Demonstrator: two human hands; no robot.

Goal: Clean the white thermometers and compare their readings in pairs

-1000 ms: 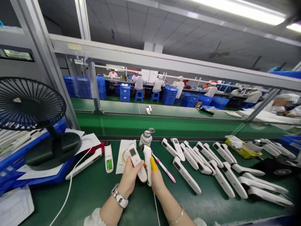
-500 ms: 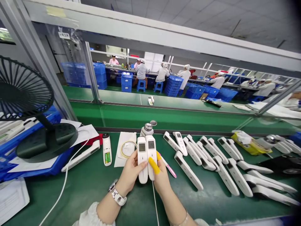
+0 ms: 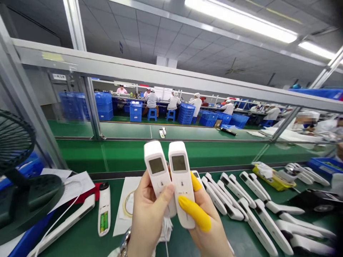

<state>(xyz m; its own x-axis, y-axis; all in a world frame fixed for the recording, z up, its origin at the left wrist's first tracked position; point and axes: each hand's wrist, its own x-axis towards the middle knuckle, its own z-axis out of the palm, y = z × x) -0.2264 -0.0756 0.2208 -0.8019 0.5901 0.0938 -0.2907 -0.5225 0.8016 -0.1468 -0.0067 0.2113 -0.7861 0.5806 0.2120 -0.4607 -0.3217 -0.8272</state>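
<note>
While the two hands fill the foreground, the left hand (image 3: pixel 147 210) pinches the left thermometer (image 3: pixel 158 175) under its thumb, and the right hand (image 3: pixel 207 217), with yellow covers on its thumb and another finger, has its grip closed round the right thermometer (image 3: pixel 182 178); both are smooth white plastic with grey rectangular screens, held tilted side by side above the green bench (image 3: pixel 83 232). Behind the left hand, and partly hidden by it, lie flat white paper (image 3: pixel 122 210) and a round tape roll (image 3: pixel 126 205). Left of these, an opened thermometer (image 3: pixel 104 214) bares green batteries; a black ribbed fan (image 3: pixel 16 142) stands at the edge. More slim, bent thermometers (image 3: pixel 257 221) lie crowded to the right, near a yellow tray (image 3: pixel 276 180). Beyond, a straight metal beam (image 3: pixel 171 73) crosses the view above a lower green wall; farther off are blue plastic crates (image 3: pixel 186 114) and seated people (image 3: pixel 152 100) in pale clothes.
</note>
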